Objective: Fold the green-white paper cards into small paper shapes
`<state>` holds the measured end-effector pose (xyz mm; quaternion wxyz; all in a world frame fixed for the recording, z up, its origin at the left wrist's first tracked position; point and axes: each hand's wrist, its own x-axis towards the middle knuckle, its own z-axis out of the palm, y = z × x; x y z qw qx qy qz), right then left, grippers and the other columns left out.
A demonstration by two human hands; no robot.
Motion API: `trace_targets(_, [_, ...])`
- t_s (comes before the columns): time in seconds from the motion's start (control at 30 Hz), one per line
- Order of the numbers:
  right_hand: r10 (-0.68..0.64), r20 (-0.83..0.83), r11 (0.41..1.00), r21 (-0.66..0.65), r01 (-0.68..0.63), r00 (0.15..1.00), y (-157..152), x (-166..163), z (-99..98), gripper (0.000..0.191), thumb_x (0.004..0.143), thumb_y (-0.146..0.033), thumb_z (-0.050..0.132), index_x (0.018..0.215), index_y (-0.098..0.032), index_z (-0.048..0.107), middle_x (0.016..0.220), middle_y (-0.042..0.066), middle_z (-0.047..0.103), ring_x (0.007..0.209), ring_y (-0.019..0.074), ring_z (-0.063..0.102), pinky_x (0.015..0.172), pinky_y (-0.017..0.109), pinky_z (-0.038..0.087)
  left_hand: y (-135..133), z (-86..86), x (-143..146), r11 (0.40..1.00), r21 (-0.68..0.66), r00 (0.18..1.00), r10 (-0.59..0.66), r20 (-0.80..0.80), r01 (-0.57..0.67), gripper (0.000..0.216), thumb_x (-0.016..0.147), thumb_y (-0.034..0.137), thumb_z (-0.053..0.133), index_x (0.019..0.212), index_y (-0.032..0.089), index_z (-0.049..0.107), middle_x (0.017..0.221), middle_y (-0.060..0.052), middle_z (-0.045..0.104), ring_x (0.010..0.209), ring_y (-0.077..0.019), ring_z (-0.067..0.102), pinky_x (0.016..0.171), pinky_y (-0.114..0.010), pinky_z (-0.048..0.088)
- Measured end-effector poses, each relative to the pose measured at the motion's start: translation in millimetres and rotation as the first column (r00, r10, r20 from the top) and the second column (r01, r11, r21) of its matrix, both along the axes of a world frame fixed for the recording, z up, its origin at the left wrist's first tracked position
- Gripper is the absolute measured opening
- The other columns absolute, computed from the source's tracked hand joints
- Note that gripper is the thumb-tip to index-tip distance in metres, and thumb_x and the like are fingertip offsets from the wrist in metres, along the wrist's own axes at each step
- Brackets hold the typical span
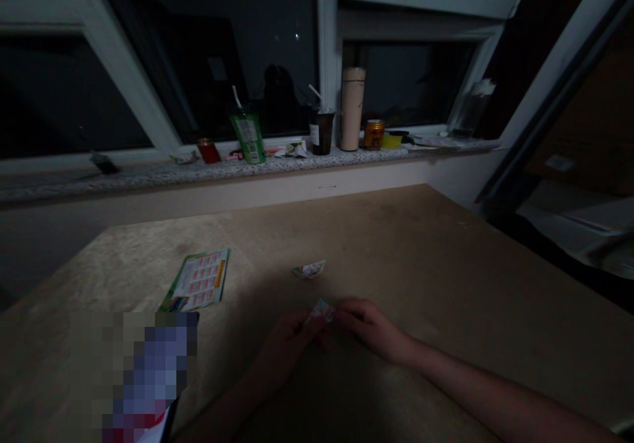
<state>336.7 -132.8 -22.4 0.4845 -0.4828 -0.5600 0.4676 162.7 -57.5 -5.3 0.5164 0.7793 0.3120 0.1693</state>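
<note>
A small folded piece of printed paper (323, 309) is held between my two hands, low in the middle of the head view. My left hand (296, 334) pinches its left side, with the thumb across the front. On the right edge, the fingers and thumb of my right hand (361, 317) are closed on the same paper. Just beyond them, a second folded paper piece (310, 270), boat-like in shape and colourfully printed, rests on the table. Dim light hides the finer folds and some of the fingers.
The tan table (396, 245) reaches to the wall. To the left lie a printed card (202, 278) and a blurred-out device (153, 370). Along the windowsill (292, 164) stand a green cup (248, 136), a dark drink cup (321, 133), a tall flask (352, 109) and a gold can (374, 135).
</note>
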Motion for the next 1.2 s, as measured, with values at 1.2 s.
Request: trace_targets(1.2, [0.105,-0.078,0.994,0.015,-0.105,0.991,2,-4,-4.7,0.047,0.087,-0.058,0.049,0.068,-0.015,0.053,0.060,-0.004,0.045,0.054,0.0085,0.039,0.050,0.021,0.031,-4,1.9,2,0.993,-0.033,0.993,-0.110,0.048,0.112,0.045,0.093,0.046,0.038,0.073,0.019,0.067,0.070,-0.001,0.070,0.072,-0.0203,0.065,0.073,-0.026,0.044])
